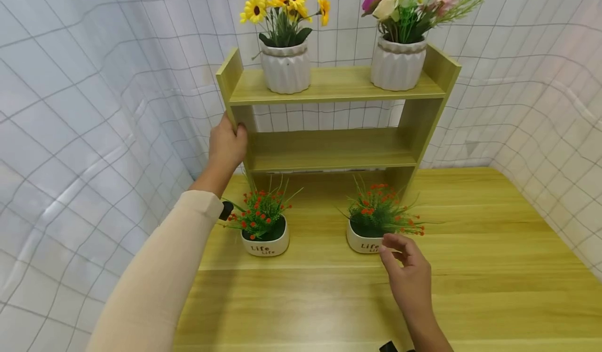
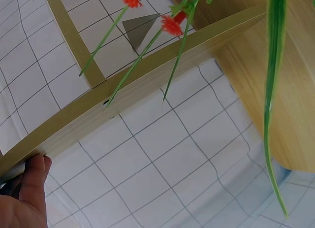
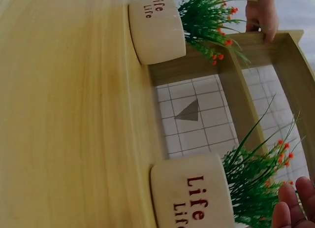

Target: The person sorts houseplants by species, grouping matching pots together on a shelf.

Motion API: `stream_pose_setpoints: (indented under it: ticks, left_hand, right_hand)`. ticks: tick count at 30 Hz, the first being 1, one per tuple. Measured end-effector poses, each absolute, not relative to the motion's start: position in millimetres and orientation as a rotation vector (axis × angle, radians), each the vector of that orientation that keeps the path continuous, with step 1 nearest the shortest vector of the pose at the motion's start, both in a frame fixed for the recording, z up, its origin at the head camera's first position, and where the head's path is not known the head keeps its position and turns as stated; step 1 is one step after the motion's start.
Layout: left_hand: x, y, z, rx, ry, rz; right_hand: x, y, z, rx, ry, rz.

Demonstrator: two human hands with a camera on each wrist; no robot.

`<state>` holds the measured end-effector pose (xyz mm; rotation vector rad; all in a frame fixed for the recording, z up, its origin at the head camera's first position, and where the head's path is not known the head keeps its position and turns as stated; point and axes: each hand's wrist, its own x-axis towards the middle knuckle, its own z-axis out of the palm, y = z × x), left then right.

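My left hand (image 1: 227, 142) grips the left side panel of a small wooden shelf (image 1: 329, 153), with the thumb on the panel's inner face. In the left wrist view, the fingers of that hand (image 2: 29, 198) hold the panel's edge. My right hand (image 1: 408, 271), fingers loosely bent and holding nothing, hovers by the right cream planter (image 1: 359, 241) marked "Life", which has red-flowered grass. In the right wrist view, its fingertips (image 3: 295, 208) are beside that planter's greenery; whether they touch it I cannot tell. A matching planter (image 1: 275, 246) sits below my left forearm's right side.
On the shelf's top board stand a white pot of yellow flowers (image 1: 288, 72) and a white pot of mixed flowers (image 1: 397, 67). The shelf stands on a wooden table (image 1: 479, 268). White grid-patterned curtains (image 1: 94, 132) surround it.
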<state>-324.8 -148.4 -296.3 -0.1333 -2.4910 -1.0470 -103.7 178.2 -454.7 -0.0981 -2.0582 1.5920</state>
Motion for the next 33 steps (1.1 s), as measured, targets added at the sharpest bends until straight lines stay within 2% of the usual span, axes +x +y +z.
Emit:
stream_pose_setpoints:
  ticks: [5, 17, 33]
  left_hand:
    - [-324, -150, -296, -0.129, -2.483, -1.043]
    - [-323, -150, -293, -0.139, -2.540, -1.055]
    - [-322, -150, -289, -0.135, -2.575, -1.000]
  right_hand:
    - [-105, 184, -461, -0.264, -2.013, 1.731]
    - [-110, 190, -475, -0.466, -2.126, 1.707]
    - [-118, 189, -487, -0.488, -2.194, 1.717]
